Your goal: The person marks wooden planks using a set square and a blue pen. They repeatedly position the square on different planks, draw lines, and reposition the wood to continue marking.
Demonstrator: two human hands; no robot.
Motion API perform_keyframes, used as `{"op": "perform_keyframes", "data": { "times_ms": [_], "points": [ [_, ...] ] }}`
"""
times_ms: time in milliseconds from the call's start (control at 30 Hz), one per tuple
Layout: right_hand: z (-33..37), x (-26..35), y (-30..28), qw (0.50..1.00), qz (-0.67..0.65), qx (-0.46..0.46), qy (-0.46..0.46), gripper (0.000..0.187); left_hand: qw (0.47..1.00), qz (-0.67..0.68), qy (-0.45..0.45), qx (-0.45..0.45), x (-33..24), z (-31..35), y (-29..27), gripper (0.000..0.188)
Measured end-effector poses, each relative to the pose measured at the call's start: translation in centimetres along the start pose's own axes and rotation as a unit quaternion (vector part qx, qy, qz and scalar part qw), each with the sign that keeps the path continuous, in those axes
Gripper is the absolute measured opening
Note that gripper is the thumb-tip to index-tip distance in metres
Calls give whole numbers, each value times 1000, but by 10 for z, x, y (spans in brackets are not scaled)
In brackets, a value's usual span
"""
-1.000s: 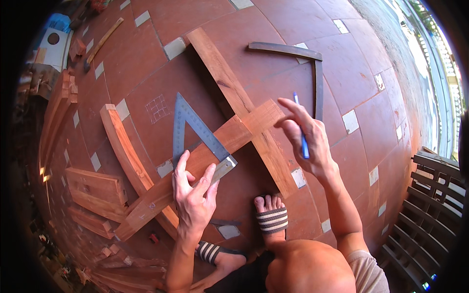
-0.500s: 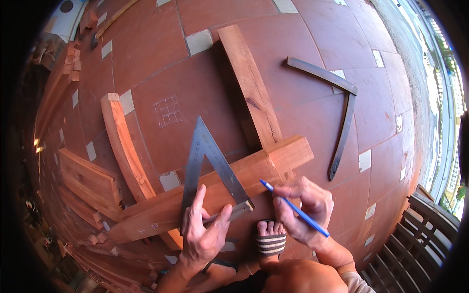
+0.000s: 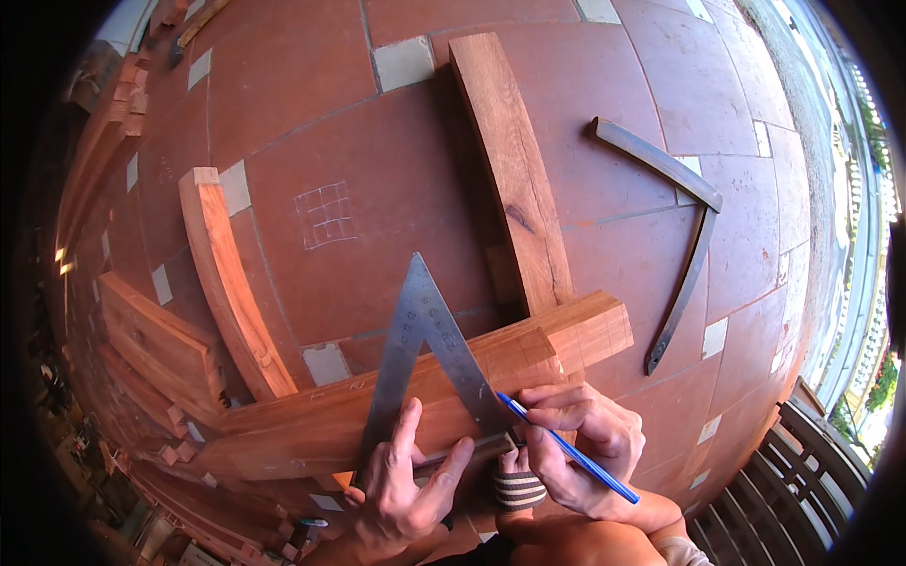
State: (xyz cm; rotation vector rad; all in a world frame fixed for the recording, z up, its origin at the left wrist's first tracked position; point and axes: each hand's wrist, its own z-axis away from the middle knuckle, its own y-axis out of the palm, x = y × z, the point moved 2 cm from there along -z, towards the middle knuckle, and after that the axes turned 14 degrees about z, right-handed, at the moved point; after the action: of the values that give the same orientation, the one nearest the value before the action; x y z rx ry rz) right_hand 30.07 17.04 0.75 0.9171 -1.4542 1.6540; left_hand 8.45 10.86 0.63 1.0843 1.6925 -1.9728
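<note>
Tenoned wooden beam [image 3: 330,424]: lying below centre, stretching from eight o'clock round to nearly four. Slanting shallowly along its long axis, from between eight and nine o'clock up to between two and three, and pointing its stepped, finely lined end that latter way. Crossing over the near part of a cracked, knotted timber [image 3: 519,189], itself aiming between eleven and twelve.

Steel set square [image 3: 418,292]: lying over the beam, pointing its apex at twelve o'clock and setting its stock along the beam's six o'clock side. Holding that stock with the left hand [image 3: 406,495], spreading thumb and forefinger apart. Pinching a blue pen [image 3: 595,469] narrowly between thumb and fingers of the right hand [image 3: 595,429], and aiming its tip at ten o'clock, just beside the square's three o'clock leg. Being unable to tell whether touching wood there.

Covering part of the beam's near side with stock and fingers, and hiding the left hand's lower fingers underneath. Showing only partly, between five and six o'clock, a striped sandal [image 3: 519,491]. Running out of view at the upper edge, between ten and eleven: a hammer [image 3: 201,24]. Blurring toward the dim rim at nine o'clock: stacked timbers [image 3: 156,335]. Lying fully visible at two o'clock: a dark L-shaped square [image 3: 656,168].
</note>
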Motion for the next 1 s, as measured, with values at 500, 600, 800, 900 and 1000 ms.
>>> {"op": "perform_keyframes", "data": {
  "times_ms": [500, 600, 800, 900, 1000],
  "points": [
    [-3, 0, 0, 1000, 18, 12, -1, 16, 1000, 14, -12, 15, 1, 1, -2, 46],
    [-2, 0, 1, 1000, 18, 10, 3, 17, 1000, 17, -11, 8, 1, 1, -1, 46],
    [-3, 1, 0, 1000, 21, 13, 3, 17, 1000, 13, -13, 9, -2, -2, -3, 48],
    [-5, 2, -1, 999, 35, 24, -7, 16, 1000, 8, -13, 13, -2, -3, -2, 49],
    [-4, -1, -2, 999, 9, 26, 19, 15, 1000, 11, -20, 12, -3, -2, -2, 49]
  ]
}}
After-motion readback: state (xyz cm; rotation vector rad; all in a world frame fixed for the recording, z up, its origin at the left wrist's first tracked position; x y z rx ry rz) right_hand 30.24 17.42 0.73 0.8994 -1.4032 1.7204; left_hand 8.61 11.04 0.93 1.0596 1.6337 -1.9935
